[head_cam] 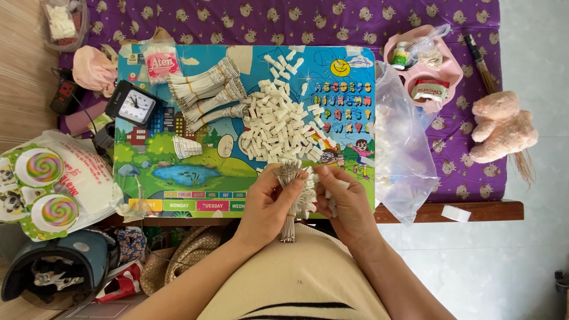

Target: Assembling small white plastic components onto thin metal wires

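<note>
The left hand was closed in a grip around a bundle of thin paper-wrapped sticks, while the right hand pinched a small white piece against the bundle's right side. The bundle sat at the near edge of the worktop, just above the person's lap, its long axis running nearly straight away from the body, one end pointing at the pile and the other hanging toward the striped shirt. Directly beyond the hands lay a heap of small white paper pieces on a colourful picture board. Further left lay several tied bundles fanned out, then a small black clock. To the right, a clear plastic bag slumped beside the board, with a pink plush toy well apart.
</note>
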